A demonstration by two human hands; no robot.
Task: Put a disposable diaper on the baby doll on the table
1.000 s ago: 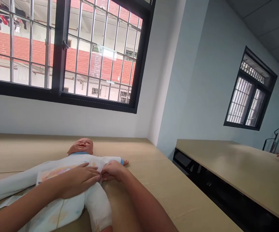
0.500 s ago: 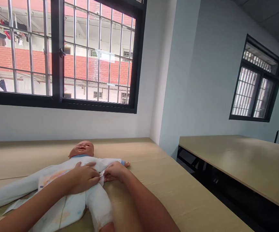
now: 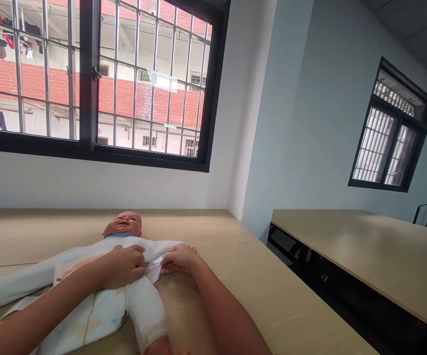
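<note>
Doll (image 3: 130,241) lies face-up on the bench (image 3: 235,276), head towards the window (image 3: 154,160), a pastel-printed diaper (image 3: 100,315) at its hips. On my feed the right grip (image 3: 179,259) is closed, its fingertips pinching a thin white flap (image 3: 154,268) drawn out at the doll's side. The left grip (image 3: 123,266) is curled over the belly; I cannot tell whether it has hold of anything underneath. What I'd worry about is tension: the flap looks creased, so too hard a pull could tear it or slip it from that small pinch. Were the left grip to bear down too lightly, the doll could swivel; too heavily, the diaper could bunch off-centre. Writing, I can read none: the left forearm (image 3: 61,296) partly covers the coloured print (image 3: 73,269), whose small dark mark is too blurred.
</note>
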